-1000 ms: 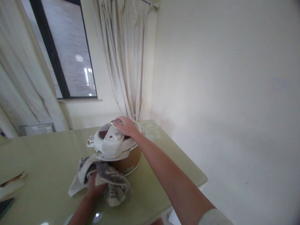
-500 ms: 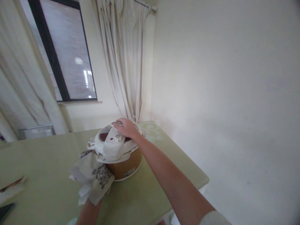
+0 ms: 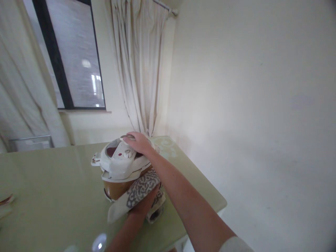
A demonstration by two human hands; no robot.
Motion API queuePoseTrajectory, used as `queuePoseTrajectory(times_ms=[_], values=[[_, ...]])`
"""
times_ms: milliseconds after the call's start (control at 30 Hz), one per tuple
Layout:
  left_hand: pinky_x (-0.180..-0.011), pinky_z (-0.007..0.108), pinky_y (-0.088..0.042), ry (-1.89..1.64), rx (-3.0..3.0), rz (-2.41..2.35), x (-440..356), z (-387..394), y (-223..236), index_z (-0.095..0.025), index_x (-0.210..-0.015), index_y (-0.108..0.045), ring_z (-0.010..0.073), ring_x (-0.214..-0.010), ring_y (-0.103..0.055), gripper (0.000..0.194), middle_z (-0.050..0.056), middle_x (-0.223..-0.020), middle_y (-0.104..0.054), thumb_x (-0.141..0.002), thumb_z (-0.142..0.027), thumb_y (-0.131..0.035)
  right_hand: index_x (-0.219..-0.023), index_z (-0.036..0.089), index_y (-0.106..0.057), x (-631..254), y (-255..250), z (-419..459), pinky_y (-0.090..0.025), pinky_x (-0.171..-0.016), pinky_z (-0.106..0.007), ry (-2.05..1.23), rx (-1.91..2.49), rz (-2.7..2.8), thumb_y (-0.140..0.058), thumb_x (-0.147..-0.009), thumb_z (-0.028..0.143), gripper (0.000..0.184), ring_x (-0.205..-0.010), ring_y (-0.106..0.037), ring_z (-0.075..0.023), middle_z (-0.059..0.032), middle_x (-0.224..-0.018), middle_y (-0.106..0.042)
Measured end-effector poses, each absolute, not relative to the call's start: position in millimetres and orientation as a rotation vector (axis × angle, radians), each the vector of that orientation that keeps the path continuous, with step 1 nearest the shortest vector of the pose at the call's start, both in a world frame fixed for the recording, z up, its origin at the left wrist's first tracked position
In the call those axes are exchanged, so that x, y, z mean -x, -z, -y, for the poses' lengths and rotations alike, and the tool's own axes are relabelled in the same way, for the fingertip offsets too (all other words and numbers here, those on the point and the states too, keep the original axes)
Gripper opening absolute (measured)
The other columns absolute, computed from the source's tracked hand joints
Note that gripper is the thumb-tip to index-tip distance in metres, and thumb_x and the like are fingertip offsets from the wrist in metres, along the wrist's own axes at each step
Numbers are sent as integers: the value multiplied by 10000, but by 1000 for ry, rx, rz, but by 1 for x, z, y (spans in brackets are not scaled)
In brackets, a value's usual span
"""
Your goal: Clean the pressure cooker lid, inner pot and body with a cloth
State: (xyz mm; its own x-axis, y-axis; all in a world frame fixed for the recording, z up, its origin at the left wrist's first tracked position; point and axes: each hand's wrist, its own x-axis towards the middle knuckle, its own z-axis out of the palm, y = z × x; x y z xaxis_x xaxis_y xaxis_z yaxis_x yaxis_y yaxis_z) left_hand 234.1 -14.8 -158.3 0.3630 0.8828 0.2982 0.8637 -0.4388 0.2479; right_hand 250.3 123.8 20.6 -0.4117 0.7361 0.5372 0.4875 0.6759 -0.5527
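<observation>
A round electric cooker (image 3: 118, 189) stands on the table, with a brown body and a white lid (image 3: 118, 168) carrying a dial and dark windows. My right hand (image 3: 138, 141) is closed over the grey handle at the top of the lid. Low at the cooker's front right side, my left hand (image 3: 149, 199) holds a white cloth with a grey scroll pattern (image 3: 143, 187) against the brown body. The cloth hides most of the left fingers, and one part of it hangs below the wrist.
The green table (image 3: 57, 189) has its right edge near a bare white wall (image 3: 249, 122). Behind it are a window (image 3: 78, 59) and pale curtains (image 3: 139, 70). A small reddish-brown and white item (image 3: 6, 201) lies at the left edge.
My left hand has carried the cloth from the cooker's left front side round to its right front side. My right hand stays on the lid handle. The view has shifted slightly.
</observation>
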Motion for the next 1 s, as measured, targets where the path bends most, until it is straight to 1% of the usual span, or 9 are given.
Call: queuePoseTrajectory(times_ms=[133,267,367,433,533,633,800,900,1000], values=[[-1145,372,-541,-630,-2919,-1433,-210,47,136,-315,-1379,-734,268,-1279,-708,614,13,-1408,-737,-901,-27,-476,-1252,246,-762,-249,-23,-123,-474,-1090,-340,-448,949,2074,-650,-1000,561,418,-1229,-680,-230,-67,-1310,-761],[-1042,400,-565,-1563,-3222,-1435,-147,72,101,-344,-1276,-746,265,-1035,-757,488,48,-1210,-800,-869,-93,-643,-1221,238,-779,-247,-23,-126,-464,-1083,-330,-497,955,2063,-646,-1008,538,391,-1233,-674,-237,-61,-1284,-769],[-991,483,-563,-2124,-2701,-1905,-96,50,48,-244,-1163,-738,336,-1114,-694,332,128,-1189,-745,-833,-249,-699,-1198,222,-779,-249,-23,-128,-465,-1046,-307,-514,930,2078,-631,-1027,491,352,-1204,-677,-229,-58,-1262,-770],[-1061,550,-518,-2002,-2245,-2169,-73,18,10,-206,-1212,-719,379,-1237,-630,393,169,-1331,-677,-844,-309,-632,-1154,223,-778,-251,-24,-127,-468,-1016,-298,-505,890,2102,-545,-1073,474,351,-1161,-682,-217,-49,-1209,-775],[-1037,522,-553,-1438,-2124,-1671,-57,-36,-25,-211,-1160,-717,345,-1084,-689,535,120,-1149,-752,-792,-586,-615,-1083,225,-762,-253,-25,-125,-474,-1009,-317,-494,893,2091,-364,-1133,434,452,-1133,-680,-226,-60,-1143,-771],[-1032,500,-567,-1240,-1888,-1390,-56,-72,-32,-201,-1205,-702,346,-1058,-706,831,109,-1110,-788,-632,-802,-706,-1142,230,-734,-251,-22,-126,-471,-1063,-357,-550,936,1979,-264,-1144,417,506,-1193,-665,-240,-80,-1191,-758],[-960,521,-598,-1115,-1719,-1282,-59,-98,-31,-169,-1077,-765,396,-1008,-736,909,138,-997,-818,-441,-814,-845,-1354,254,-650,-246,-13,-136,-424,-1175,-369,-623,854,1881,-290,-1131,474,478,-1353,-595,-217,-67,-1370,-692],[-1029,530,-562,-1134,-1803,-1389,-56,-94,-29,-177,-995,-774,422,-1111,-715,854,145,-1009,-822,-503,-875,-743,-1318,259,-664,-245,-10,-141,-433,-1166,-376,-662,836,1768,-329,-1116,461,440,-1299,-626,-212,-60,-1319,-706],[-1065,509,-534,-1128,-1977,-1712,-59,-68,-20,-213,-958,-755,395,-1156,-707,683,132,-1069,-819,-738,-819,-530,-1153,254,-705,-245,-10,-148,-519,-1022,-362,-799,820,1592,-368,-1090,454,396,-1061,-704,-201,-40,-1100,-748]])
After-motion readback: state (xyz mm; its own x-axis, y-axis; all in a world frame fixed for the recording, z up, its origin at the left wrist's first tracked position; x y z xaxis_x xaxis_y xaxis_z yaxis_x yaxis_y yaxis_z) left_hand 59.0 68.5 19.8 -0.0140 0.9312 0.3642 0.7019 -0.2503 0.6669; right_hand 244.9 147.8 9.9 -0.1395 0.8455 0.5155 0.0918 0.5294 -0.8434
